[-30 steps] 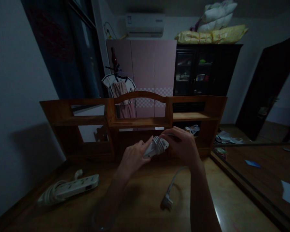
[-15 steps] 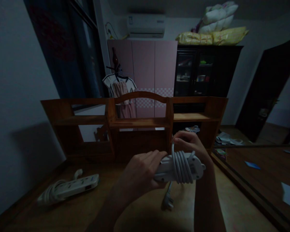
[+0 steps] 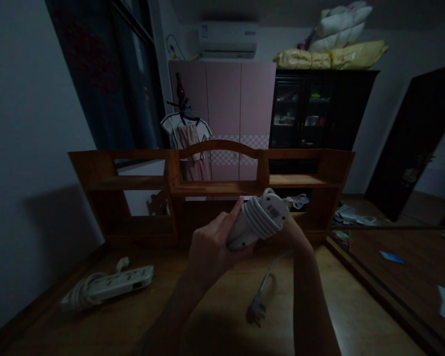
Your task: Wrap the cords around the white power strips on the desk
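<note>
My left hand (image 3: pixel 211 244) grips the near end of a white power strip (image 3: pixel 257 220) held above the wooden desk (image 3: pixel 215 316). Its white cord is wound in several turns round the strip's far half. My right hand (image 3: pixel 294 232) sits behind and under the strip's far end, mostly hidden by it, its fingers out of sight where the cord leaves the coil. The loose end of the cord hangs down to the desk and ends in a plug (image 3: pixel 255 312) lying between my forearms.
A second white power strip (image 3: pixel 113 284) with its bundled cord lies on the desk at the left. A wooden shelf unit (image 3: pixel 215 185) stands along the desk's back edge. A dark table edge (image 3: pixel 374 282) runs along the right.
The strip has tilted up, its far end now raised toward the shelf. My right hand has moved from above the coil to behind it. The plug has stayed on the desk.
</note>
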